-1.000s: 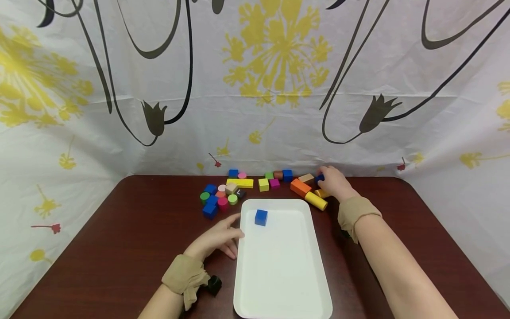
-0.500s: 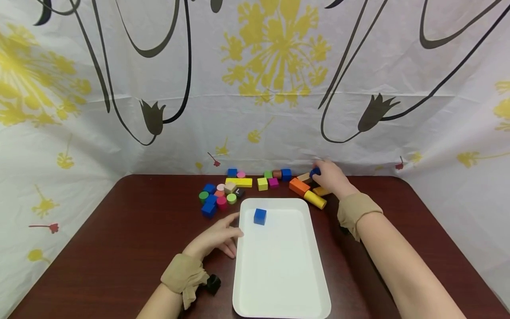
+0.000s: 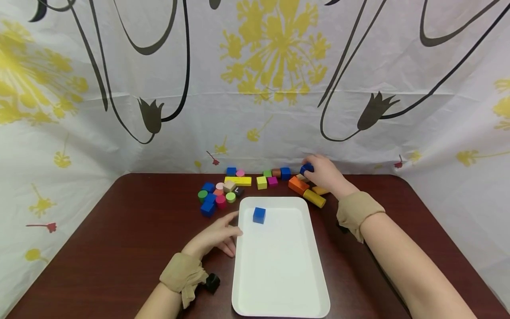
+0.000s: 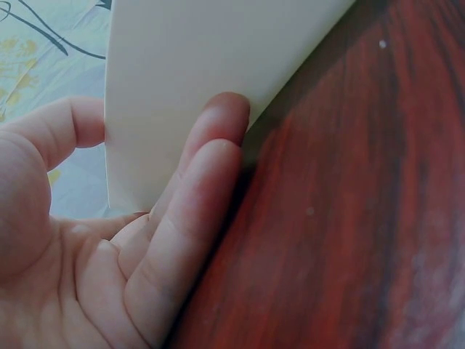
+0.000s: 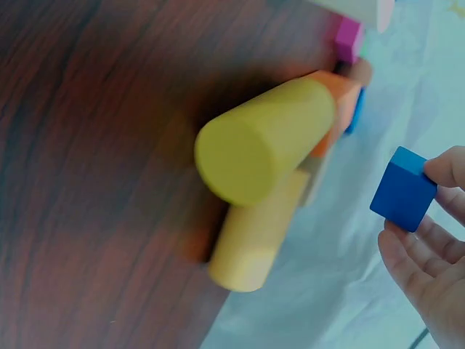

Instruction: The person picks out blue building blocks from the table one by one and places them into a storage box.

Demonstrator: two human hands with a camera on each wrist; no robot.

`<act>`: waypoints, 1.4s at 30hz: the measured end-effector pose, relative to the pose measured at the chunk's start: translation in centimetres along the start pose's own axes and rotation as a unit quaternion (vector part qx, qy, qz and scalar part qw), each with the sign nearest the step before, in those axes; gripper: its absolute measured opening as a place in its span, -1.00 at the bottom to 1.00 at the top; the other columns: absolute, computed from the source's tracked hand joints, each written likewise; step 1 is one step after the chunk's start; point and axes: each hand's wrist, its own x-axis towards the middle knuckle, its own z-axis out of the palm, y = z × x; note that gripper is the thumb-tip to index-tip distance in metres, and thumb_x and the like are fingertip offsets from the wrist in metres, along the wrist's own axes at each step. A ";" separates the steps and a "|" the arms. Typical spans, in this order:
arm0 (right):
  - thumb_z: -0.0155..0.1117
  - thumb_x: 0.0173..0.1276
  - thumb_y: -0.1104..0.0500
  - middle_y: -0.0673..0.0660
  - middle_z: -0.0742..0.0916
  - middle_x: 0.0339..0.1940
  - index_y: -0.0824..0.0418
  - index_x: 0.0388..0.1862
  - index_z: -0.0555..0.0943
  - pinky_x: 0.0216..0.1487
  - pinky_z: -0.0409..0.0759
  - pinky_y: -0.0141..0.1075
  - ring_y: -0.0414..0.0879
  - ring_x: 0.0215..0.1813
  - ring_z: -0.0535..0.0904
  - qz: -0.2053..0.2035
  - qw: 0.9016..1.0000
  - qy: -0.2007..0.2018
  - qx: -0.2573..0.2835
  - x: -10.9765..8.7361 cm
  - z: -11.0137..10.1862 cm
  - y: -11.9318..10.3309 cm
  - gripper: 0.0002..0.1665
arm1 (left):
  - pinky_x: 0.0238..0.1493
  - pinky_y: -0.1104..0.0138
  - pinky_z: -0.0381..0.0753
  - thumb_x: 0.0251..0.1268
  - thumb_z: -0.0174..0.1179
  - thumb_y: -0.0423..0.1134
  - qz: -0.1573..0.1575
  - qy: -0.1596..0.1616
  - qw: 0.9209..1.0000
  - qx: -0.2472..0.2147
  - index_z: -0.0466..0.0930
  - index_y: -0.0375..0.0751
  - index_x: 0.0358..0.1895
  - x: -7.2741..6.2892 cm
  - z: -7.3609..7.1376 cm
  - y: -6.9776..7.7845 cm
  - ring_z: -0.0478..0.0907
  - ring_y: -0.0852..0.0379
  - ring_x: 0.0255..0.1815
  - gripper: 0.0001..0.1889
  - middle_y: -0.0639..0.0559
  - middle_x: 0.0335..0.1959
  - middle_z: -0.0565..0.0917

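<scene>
In the head view my left hand (image 3: 215, 235) holds the left rim of a white tray (image 3: 283, 270). Its thumb goes over the rim, and fingers (image 4: 207, 182) lie along the outer wall in the left wrist view. One blue cube (image 3: 259, 215) sits inside the tray near its far left corner. At the back right, my right hand (image 3: 324, 173) pinches another blue cube (image 5: 405, 189) between thumb and fingertips. That cube is raised above a tan block (image 3: 302, 178). Close by lie an orange block (image 3: 298, 185) and a yellow cylinder (image 3: 314, 198).
Several coloured blocks and discs, among them a blue cube (image 3: 207, 208), cluster beyond the tray's far left corner. A yellow bar (image 3: 237, 181), a yellow cube (image 3: 261, 182) and a magenta cube (image 3: 272, 181) lie along the back. A patterned cloth (image 3: 255, 146) hangs behind the table (image 3: 131, 239).
My right hand has lifted the blue cube from beside the tan block and moved it up and to the left. My left hand stays at the tray's rim.
</scene>
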 end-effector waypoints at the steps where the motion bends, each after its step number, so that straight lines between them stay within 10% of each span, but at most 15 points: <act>1: 0.14 0.39 0.21 0.33 0.46 0.24 0.30 0.23 0.49 0.14 0.43 0.12 0.23 0.16 0.42 -0.005 1.000 -0.001 0.001 -0.1 -0.1 -0.4 -0.56 | -0.49 0.14 0.68 0.28 0.17 -0.14 0.001 -0.001 1.000 0.001 -0.04 -0.16 0.54 0.0 0.0 0.0 0.61 -0.01 -0.66 -0.18 -0.21 -0.53 0.63; 13: 0.24 0.34 0.23 0.19 0.55 0.10 0.26 0.11 0.56 -0.18 0.57 -0.12 0.00 -0.30 0.55 -0.078 0.997 0.003 0.023 -2.1 -0.4 -4.0 -0.64 | -0.49 0.14 0.68 0.29 0.16 -0.15 0.000 -0.001 1.000 0.000 -0.04 -0.15 0.54 0.0 0.0 0.0 0.62 -0.01 -0.66 -0.19 -0.21 -0.50 0.64; 42: 0.34 0.27 0.23 0.10 0.60 -0.03 0.20 0.03 0.60 -0.05 0.61 -0.21 -0.06 -0.11 0.55 -0.159 0.987 -0.023 0.024 -6.3 2.1 -8.0 -0.66 | -0.46 0.13 0.68 0.30 0.16 -0.14 -0.004 -0.003 1.000 -0.003 -0.04 -0.15 0.54 0.1 -0.1 0.0 0.63 -0.02 -0.64 -0.19 -0.23 -0.47 0.64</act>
